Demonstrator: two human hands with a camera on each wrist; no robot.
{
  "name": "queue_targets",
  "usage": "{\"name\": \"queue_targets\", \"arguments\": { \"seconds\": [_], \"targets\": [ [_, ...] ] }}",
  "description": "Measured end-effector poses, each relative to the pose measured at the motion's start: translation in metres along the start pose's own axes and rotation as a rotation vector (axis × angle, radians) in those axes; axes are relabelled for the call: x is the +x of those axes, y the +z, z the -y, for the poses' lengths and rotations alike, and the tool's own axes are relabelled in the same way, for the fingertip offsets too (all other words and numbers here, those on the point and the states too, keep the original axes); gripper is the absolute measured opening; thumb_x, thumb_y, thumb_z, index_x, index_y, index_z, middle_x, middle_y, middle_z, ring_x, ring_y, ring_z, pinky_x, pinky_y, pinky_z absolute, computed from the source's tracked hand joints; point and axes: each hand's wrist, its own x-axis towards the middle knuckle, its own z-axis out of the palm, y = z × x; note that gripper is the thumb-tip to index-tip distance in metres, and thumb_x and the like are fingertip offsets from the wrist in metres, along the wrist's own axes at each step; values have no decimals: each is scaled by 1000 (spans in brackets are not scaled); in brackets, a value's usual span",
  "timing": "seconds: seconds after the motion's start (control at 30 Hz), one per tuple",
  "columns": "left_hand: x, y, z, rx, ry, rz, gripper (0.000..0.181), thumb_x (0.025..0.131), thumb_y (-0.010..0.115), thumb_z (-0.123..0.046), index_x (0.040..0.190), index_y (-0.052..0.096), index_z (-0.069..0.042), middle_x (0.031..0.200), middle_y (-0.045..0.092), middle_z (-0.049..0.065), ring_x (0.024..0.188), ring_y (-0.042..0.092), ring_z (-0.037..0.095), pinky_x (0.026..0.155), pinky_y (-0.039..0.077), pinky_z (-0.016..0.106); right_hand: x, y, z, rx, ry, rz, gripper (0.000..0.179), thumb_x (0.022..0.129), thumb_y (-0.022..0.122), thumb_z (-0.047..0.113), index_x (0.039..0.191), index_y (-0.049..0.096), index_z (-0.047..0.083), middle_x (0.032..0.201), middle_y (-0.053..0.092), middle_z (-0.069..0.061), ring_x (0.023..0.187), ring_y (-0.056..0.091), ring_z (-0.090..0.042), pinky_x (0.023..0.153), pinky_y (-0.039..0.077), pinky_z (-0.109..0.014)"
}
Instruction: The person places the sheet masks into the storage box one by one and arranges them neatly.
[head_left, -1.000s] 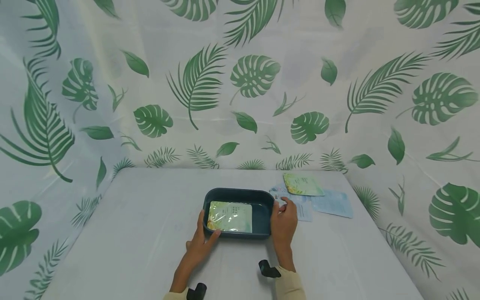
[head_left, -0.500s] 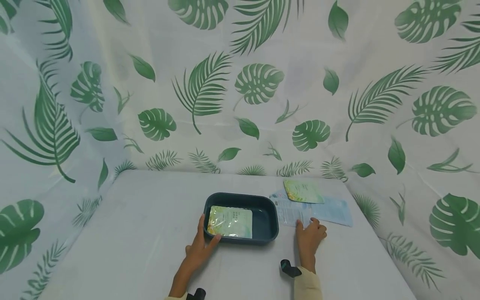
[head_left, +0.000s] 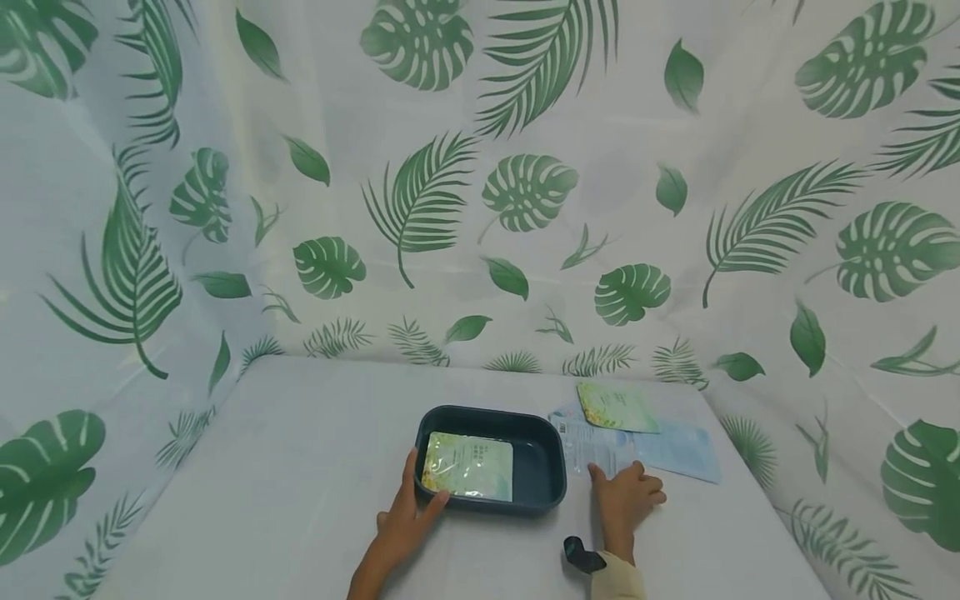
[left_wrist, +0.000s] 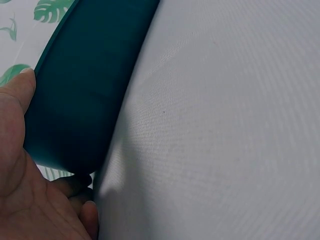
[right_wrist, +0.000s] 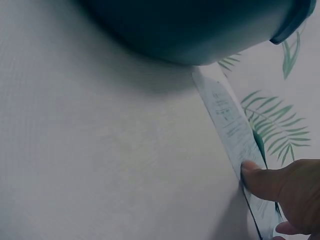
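Observation:
A dark blue rectangular tray [head_left: 538,471] stands on the white table, a green-and-yellow sachet [head_left: 471,467] lying flat in its left part. My left hand [head_left: 401,527] holds the tray's near left corner. In the left wrist view, that hand's thumb is at the rim of the tray [left_wrist: 85,85] and its fingers are by the base. To the tray's right, my right hand [head_left: 628,498] touches the near edge of a pale blue printed sachet [head_left: 592,446]. The right wrist view shows the thumb on this sachet [right_wrist: 227,120]; the other fingers are partly hidden.
Another green-and-yellow sachet [head_left: 615,408] lies over the pale blue ones at the back right. A second pale blue sachet [head_left: 682,454] reaches further right. A white curtain with green leaves [head_left: 525,192] stands behind the table [head_left: 337,433].
My right hand has left the tray's right end and moved right to the pale blue sachet. My left hand stays on the tray. The head view has tilted up a little.

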Motion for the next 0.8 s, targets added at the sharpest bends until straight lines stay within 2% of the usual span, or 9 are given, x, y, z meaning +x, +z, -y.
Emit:
{"name": "queue_targets", "arguments": {
  "seconds": [0.23,0.37,0.5,0.67,0.8],
  "targets": [
    [0,1,0,8,-12,-3,89,93,54,-57,157,3,-23,162,21,20,142,30,50,91,16,80,0,-4,4,83,128,64,78,83,74,10,136,28,-22,127,30,-46,116,31,-56,97,32,-60],
    [-2,1,0,13,-20,-15,88,93,54,-57,157,4,-22,161,21,20,140,31,52,92,13,82,4,-5,5,138,159,97,77,82,73,3,138,26,-22,128,29,-44,114,37,-54,97,38,-59],
    [-3,1,1,19,-28,-24,88,93,54,-56,157,4,-22,161,21,21,139,33,53,92,16,81,3,-7,-3,190,115,122,68,82,68,-3,134,30,-26,125,32,-46,112,42,-56,95,40,-60],
    [-4,3,0,20,-26,-23,88,93,55,-56,157,5,-21,161,22,21,139,33,53,91,19,78,3,-17,-13,181,25,160,47,85,56,-3,125,44,-25,120,47,-47,112,47,-60,93,42,-62],
    [-2,3,-2,22,-17,-24,88,93,54,-57,157,5,-22,161,22,20,140,32,52,90,19,76,7,-25,-13,186,30,181,42,85,51,1,119,51,-23,118,54,-41,109,53,-57,90,44,-60]
  ]
}}
